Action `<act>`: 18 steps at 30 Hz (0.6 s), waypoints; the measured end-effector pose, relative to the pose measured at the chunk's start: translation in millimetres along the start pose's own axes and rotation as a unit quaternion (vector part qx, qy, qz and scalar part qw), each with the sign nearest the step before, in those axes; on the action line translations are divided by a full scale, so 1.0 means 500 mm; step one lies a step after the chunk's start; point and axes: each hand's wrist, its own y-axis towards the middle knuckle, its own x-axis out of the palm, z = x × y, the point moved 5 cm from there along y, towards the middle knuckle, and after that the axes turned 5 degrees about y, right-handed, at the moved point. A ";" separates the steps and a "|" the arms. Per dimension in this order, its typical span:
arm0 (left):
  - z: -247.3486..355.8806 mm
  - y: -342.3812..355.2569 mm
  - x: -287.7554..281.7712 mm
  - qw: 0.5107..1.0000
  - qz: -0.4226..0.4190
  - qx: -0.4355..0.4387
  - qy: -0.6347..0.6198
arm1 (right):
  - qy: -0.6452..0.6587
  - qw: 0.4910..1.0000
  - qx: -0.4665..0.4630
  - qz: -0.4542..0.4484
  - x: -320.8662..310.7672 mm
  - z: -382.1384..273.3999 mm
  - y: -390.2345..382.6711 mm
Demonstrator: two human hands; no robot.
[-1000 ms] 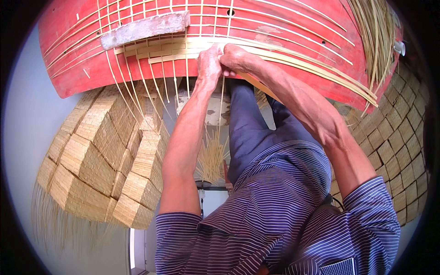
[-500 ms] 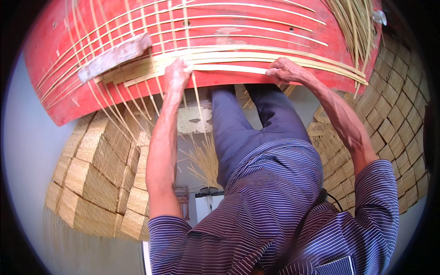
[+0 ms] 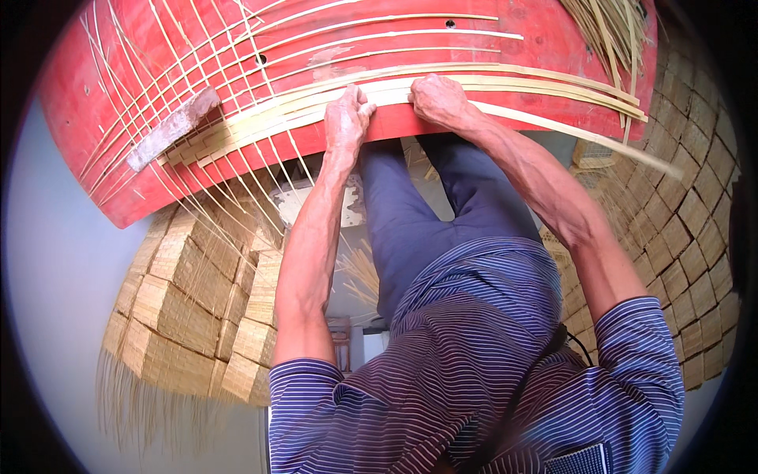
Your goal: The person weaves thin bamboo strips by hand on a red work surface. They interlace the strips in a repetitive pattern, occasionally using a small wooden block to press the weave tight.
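Note:
A partly woven lattice of pale bamboo strips (image 3: 260, 122) lies on a red board (image 3: 545, 95), with wide flat strips along its near edge and thin ones crossing them. My left hand (image 3: 347, 120) is closed at the near edge, its fingertips on the nearest flat bamboo strip (image 3: 570, 137). Close by on the right, my right hand (image 3: 444, 103) is curled around the same strip. Beyond the right hand, the strip's loose end runs out past the board's edge, blurred at the tip. A rough oblong block (image 3: 174, 128) presses across the lattice left of my hands.
A bundle of thin strips (image 3: 612, 39) lies at the board's far right. Stacked woven bundles (image 3: 181, 308) stand below the board on the left. More woven pieces (image 3: 679, 197) fill the right side. My legs (image 3: 414, 213) are under the board's near edge.
My right hand has slid left along the flat strip toward my left hand, leaving a long loose end on its right. My left hand sits farther right along the lattice's near edge.

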 end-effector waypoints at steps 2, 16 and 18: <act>-0.004 0.001 0.001 0.999 0.012 -0.031 -0.005 | 0.004 1.000 -0.005 -0.005 0.001 -0.002 0.000; -0.017 0.011 0.014 0.998 0.020 -0.066 0.012 | -0.031 0.996 -0.040 -0.078 0.019 -0.007 0.025; -0.004 0.009 0.011 0.997 0.014 -0.073 0.015 | -0.056 0.980 -0.055 -0.182 0.027 -0.016 0.043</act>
